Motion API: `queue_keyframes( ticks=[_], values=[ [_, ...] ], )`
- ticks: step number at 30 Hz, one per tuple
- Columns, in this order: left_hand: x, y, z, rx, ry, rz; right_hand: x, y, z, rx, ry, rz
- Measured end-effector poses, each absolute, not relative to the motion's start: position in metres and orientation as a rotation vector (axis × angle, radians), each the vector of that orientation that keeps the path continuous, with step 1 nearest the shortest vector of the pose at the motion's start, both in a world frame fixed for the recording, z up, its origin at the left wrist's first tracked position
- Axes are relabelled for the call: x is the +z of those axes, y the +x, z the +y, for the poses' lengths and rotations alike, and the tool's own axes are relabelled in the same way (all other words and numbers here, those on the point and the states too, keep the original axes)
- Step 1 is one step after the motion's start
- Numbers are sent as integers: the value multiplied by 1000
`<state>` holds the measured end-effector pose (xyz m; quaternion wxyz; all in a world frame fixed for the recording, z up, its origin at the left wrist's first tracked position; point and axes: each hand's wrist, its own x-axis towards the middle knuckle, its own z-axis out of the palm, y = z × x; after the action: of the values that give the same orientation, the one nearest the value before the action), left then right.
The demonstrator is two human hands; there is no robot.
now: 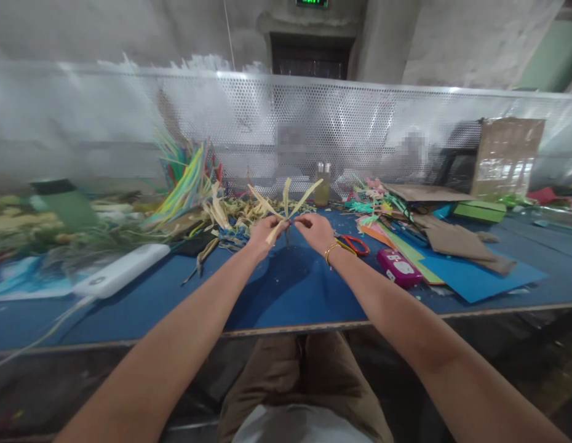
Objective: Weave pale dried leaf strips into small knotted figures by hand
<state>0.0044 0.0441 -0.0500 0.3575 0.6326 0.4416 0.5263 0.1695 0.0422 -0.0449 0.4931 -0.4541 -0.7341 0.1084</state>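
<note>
Both arms reach out over the blue table [286, 295]. My left hand [264, 232] is closed on a small bundle of pale yellow leaf strips [286, 203] that fan upward and outward. My right hand [316, 229] meets it from the right and pinches the same bundle at its crossing point. A gold bracelet [331, 249] sits on my right wrist. More pale strips and blue scraps [230, 231] lie just left of the hands.
Red-handled scissors [355, 244] and a pink box [398, 268] lie to the right, by coloured paper sheets [470, 277] and brown cardboard [456, 240]. A white power bank [122, 269] with a cable lies at left. Coloured straws [184, 178] and a perforated metal screen [360, 123] stand behind.
</note>
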Motion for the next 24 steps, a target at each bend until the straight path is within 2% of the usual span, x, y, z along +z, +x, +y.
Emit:
queue_keyframes(
  ticks=[9, 15, 24],
  values=[
    [-49, 10, 39, 1241, 1622, 1059, -49, 162, 46, 526, -911, -1630],
    [-50, 8, 36, 1212, 1580, 984, -45, 162, 45, 584, -843, -1653],
    [-51, 5, 40, 1119, 1597, 862, -42, 165, 41, 423, -858, -1702]
  ],
)
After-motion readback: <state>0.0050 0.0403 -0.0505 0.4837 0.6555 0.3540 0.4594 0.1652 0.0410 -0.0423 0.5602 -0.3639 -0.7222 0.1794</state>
